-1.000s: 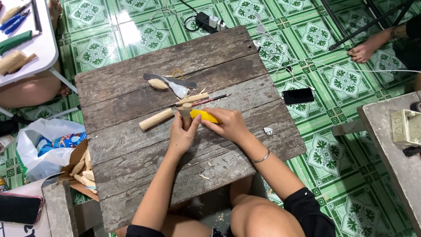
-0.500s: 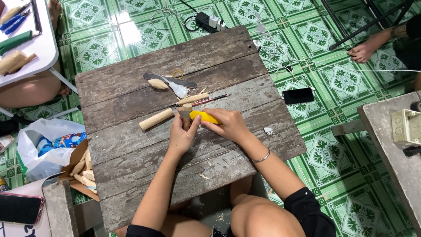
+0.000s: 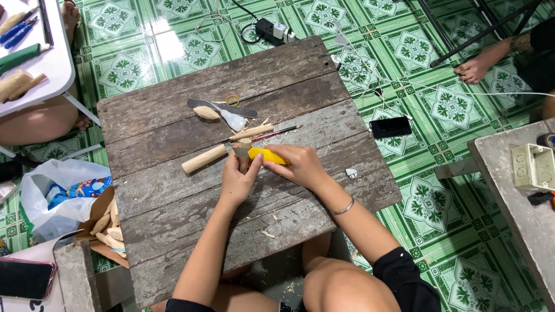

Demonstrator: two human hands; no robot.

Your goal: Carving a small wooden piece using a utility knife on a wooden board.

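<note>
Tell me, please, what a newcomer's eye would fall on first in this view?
Probably the two hands meeting at the middle of the weathered plank table: the left hand grips a short wooden piece upright, and the right hand holds a yellow-handled knife against it. Next comes the bright green patterned floor tile all around, with a black phone lying right of the table.

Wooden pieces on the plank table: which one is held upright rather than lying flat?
The short wooden peg in the left hand; it stands upright, whereas the long round dowel and thin stick lie flat.
</note>
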